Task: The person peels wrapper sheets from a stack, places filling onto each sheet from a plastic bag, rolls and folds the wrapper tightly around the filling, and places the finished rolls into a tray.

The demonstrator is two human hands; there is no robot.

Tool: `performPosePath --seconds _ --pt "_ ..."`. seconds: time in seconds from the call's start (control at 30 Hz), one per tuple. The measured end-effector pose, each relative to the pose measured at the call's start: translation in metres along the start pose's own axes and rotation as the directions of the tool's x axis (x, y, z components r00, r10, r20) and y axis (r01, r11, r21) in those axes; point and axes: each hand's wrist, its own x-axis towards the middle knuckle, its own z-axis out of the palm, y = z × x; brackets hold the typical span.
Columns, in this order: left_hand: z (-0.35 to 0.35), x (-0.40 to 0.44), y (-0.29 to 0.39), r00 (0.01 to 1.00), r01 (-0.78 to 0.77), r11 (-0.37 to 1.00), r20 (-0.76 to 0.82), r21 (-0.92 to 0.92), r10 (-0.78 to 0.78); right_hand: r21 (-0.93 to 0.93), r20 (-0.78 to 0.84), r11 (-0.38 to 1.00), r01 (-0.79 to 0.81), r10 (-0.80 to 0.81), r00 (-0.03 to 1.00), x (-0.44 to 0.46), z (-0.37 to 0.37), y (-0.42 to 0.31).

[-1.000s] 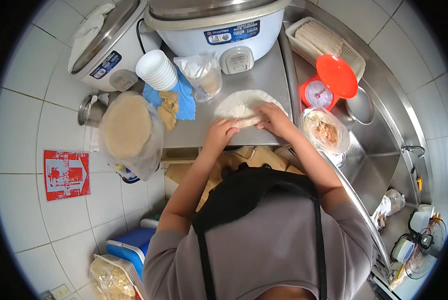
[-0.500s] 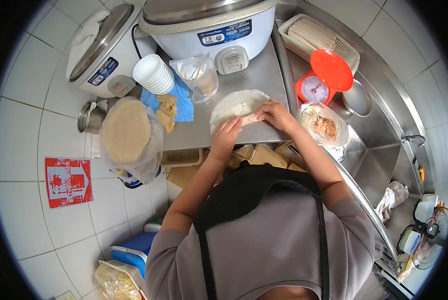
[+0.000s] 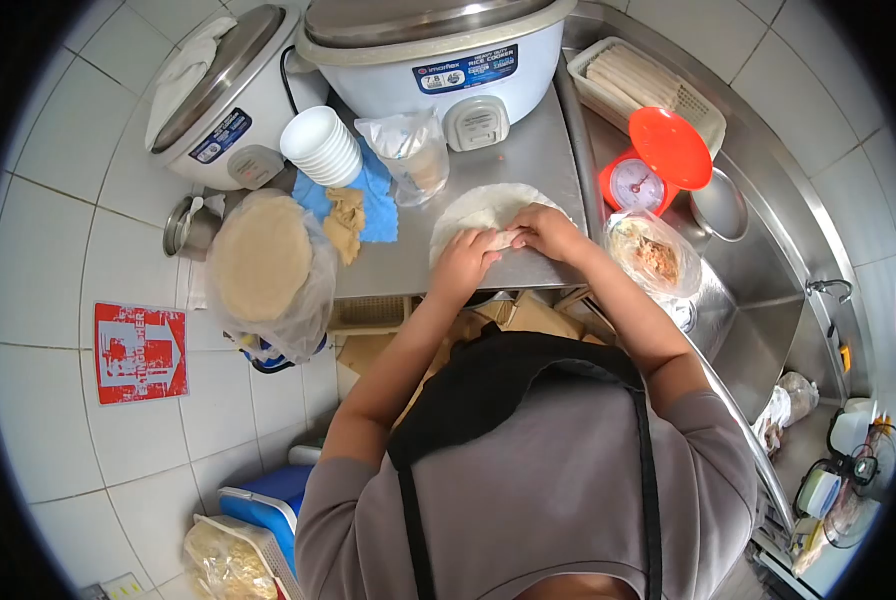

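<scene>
A thin round spring roll wrapper [image 3: 480,207] lies on the steel counter, its near edge folded over into a short roll. My left hand [image 3: 465,264] is closed on the left part of the roll, fingers bent over it. On the right part, my right hand [image 3: 550,234] grips with fingertips curled down. The two hands nearly meet, and whatever the fold contains is hidden. Right of my right hand sits a plastic bag of shredded filling [image 3: 654,258]. To the left, a stack of round wrappers [image 3: 260,258] rests on plastic.
Two rice cookers [image 3: 436,70] stand at the back. White cups [image 3: 320,147], a blue cloth [image 3: 376,200] and a bagged container [image 3: 413,160] are left of the wrapper. On the right are a red scale [image 3: 636,185], a metal bowl [image 3: 718,205] and a basket of rolls [image 3: 713,125].
My hands have come closer together over the roll, and the fingers have curled further around the wrapper's folded edge. The whole view has shifted slightly.
</scene>
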Motion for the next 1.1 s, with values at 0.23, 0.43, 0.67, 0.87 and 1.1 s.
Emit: performPosePath --seconds 0.23,0.43,0.67,0.87,1.1 --pt "-0.002 0.003 -0.011 0.99 0.087 0.988 0.12 -0.128 -0.072 -0.142 0.003 0.989 0.051 -0.052 0.999 -0.001 0.007 -0.012" --pt "-0.003 0.002 -0.025 0.883 0.468 0.633 0.342 -0.617 -0.321 0.151 0.023 0.983 -0.105 0.103 0.994 -0.004 0.001 -0.008" --pt "-0.01 -0.005 -0.008 0.992 -0.056 0.998 -0.113 -0.018 0.054 -0.085 -0.033 0.995 -0.057 0.055 0.998 0.006 0.002 0.005" --pt "-0.005 -0.005 -0.018 0.988 0.152 0.966 0.054 -0.208 -0.144 0.046 -0.151 0.998 0.041 -0.034 0.988 0.013 0.011 -0.012" --pt "0.006 0.004 0.007 0.993 -0.005 0.999 -0.12 -0.045 0.0 0.015 -0.14 1.0 -0.021 0.023 0.99 0.02 0.025 0.004"
